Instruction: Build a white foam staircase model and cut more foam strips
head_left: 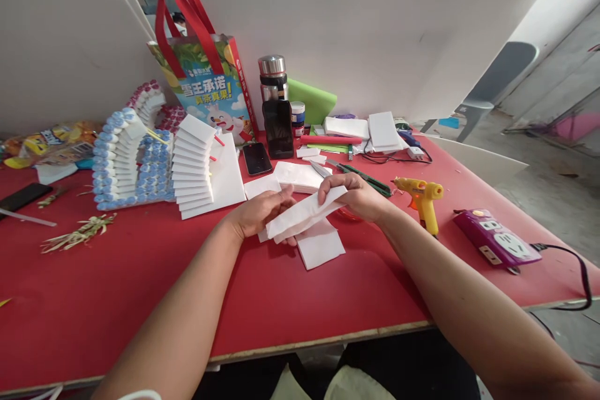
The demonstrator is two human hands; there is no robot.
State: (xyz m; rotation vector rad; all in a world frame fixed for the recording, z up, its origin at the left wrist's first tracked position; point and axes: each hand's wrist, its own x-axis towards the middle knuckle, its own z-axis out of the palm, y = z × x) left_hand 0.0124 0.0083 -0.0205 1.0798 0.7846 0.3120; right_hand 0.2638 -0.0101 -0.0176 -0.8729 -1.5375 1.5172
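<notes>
Both of my hands hold a stack of white foam strips (307, 214) just above the red table (140, 275). My left hand (257, 212) grips the lower left end of the stack, fingers curled under it. My right hand (357, 195) pinches the upper right end, fingers closed on it. Under the stack lies a flat white foam piece (321, 247). More white foam pieces (296, 176) lie just behind my hands.
A yellow glue gun (422, 198) stands right of my hand, a purple power strip (494, 239) beyond it. Scissors (360, 176), a phone (256, 158), a steel flask (274, 100), a red-handled bag (206, 84) and stepped white foam models (154, 165) sit behind.
</notes>
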